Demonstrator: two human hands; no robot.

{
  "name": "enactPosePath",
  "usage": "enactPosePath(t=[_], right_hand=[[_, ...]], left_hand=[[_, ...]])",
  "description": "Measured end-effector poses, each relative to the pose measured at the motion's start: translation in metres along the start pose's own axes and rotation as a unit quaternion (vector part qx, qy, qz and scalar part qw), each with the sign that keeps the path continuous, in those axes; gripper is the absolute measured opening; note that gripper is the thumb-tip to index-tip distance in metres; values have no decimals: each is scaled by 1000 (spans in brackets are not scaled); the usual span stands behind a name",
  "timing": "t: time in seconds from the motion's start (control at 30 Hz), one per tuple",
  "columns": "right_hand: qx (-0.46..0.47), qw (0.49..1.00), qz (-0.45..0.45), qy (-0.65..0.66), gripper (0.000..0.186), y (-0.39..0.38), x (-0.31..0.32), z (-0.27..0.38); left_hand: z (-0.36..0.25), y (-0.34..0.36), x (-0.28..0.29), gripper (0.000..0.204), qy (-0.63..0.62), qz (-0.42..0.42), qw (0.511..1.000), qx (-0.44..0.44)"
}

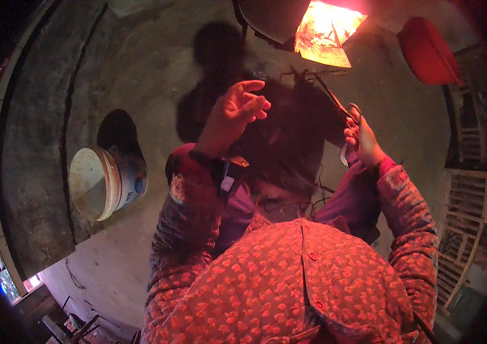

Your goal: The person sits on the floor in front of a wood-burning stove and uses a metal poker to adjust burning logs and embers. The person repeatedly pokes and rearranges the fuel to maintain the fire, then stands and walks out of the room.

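Note:
My right hand (360, 136) is closed around the looped handle of a pair of fire tongs (335, 98). The tongs slant away up and left, and their tips reach dark twigs (303, 77) on the floor below the glowing fire opening (328, 33). In mid-air to the left, my left hand (240, 108) holds nothing, its fingers loosely bent and apart. A dark band circles that wrist. Close under the left forearm shows a small object with an orange tip and a pale tag (229, 182); what it is, I cannot tell.
A white plastic bucket (110, 184) lies tilted at the left on the concrete floor. A red basin (428, 51) is at the upper right. Wooden slatted racks (464, 218) line the right side. More thin twigs (325, 192) lie between my knees.

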State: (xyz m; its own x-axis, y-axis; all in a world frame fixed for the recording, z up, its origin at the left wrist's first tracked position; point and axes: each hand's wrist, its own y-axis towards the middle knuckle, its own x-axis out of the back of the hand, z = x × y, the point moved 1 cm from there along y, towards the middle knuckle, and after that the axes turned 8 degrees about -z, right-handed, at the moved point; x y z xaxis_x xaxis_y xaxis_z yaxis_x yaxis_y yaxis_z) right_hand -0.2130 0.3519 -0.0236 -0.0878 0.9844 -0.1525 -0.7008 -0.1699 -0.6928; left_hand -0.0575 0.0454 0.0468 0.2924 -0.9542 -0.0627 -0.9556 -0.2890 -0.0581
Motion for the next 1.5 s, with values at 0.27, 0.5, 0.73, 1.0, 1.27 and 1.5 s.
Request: enactPosePath(t=[0.27, 0.5, 0.73, 1.0, 1.27, 1.5], right_hand=[[-18, 994, 10, -108, 38, 48, -76, 2], [55, 938, -38, -341, 51, 53, -111, -18], [150, 946, 212, -193, 38, 91, -121, -20], [48, 858, 106, -500, 24, 67, -95, 5], [-64, 978, 50, -192, 17, -13, -25, -16], [-56, 995, 48, -72, 12, -121, 30, -44]], left_hand=[[-1, -10, 30, 45, -3, -24, 999, 22], [-8, -24, 45, 39, -12, -56, 998, 19], [-12, -34, 54, 44, -1, -35, 999, 11], [-14, -43, 61, 42, -42, -37, 998, 6], [-5, -17, 28, 42, -23, 42, 997, -66], [-5, -3, -7, 41, -23, 56, 995, -78]])
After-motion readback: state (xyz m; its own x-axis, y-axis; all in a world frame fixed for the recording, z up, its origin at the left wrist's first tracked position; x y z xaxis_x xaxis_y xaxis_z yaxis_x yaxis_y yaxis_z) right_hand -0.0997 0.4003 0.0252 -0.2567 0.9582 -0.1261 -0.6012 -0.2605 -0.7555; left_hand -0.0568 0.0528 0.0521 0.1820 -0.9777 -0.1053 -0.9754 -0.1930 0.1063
